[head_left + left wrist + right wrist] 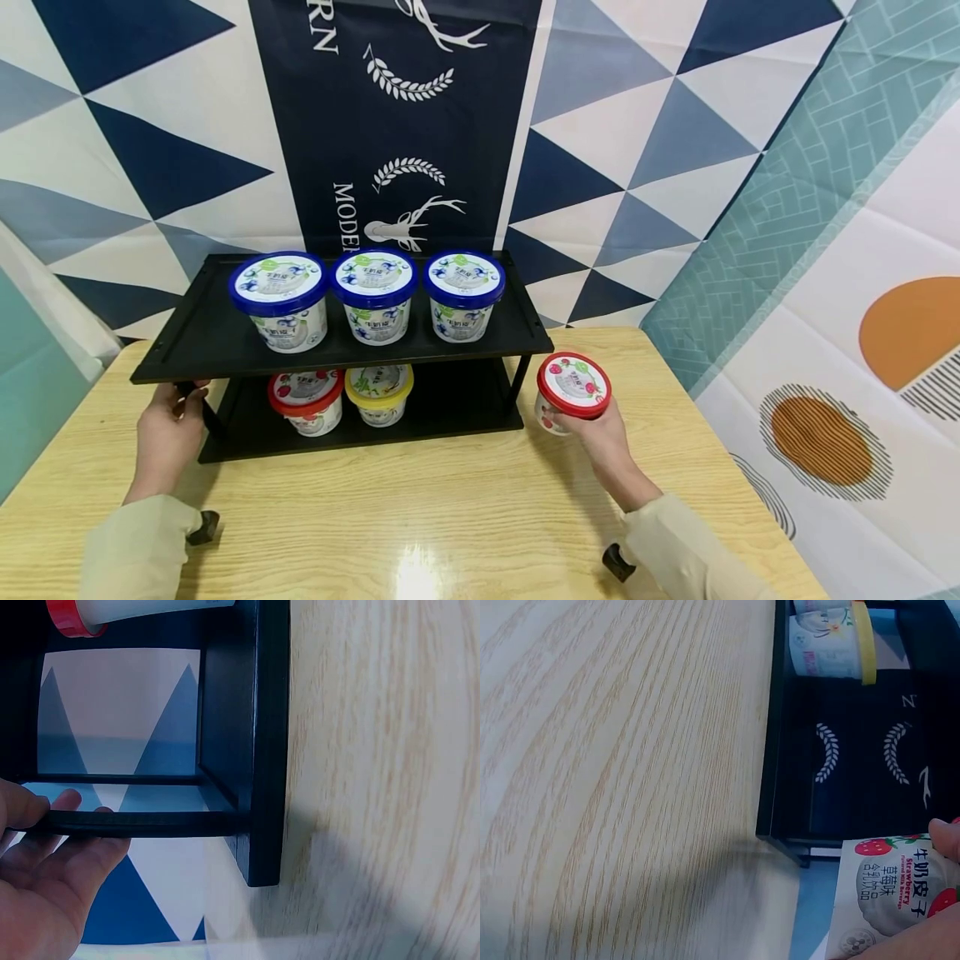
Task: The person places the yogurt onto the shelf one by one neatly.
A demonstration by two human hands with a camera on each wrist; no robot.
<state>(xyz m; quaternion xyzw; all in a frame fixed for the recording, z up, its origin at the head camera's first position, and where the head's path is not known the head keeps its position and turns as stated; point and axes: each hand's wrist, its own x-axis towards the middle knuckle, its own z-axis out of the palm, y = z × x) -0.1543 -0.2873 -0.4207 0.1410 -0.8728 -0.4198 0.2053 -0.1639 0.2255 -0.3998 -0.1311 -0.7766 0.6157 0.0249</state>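
Observation:
My left hand (171, 429) grips the left front post (165, 823) of a black two-tier shelf (202, 325), thumb and fingers around it. To the right of the shelf, my right hand (603, 433) holds a red-lidded strawberry milk cup (573, 383) upright, and its printed side shows in the right wrist view. Three blue-lidded cups (373, 296) stand in a row on the upper tier. On the lower tier, another red-lidded cup (306, 404) sits beside a yellow-lidded cup (381, 396), both partly covered by the upper tier.
The shelf stands on a light wooden table (375, 517), near a patterned cloth backdrop (585, 150). A second patterned cloth (832, 375) hangs along the right side. Black devices (204, 527) sit at both wrists.

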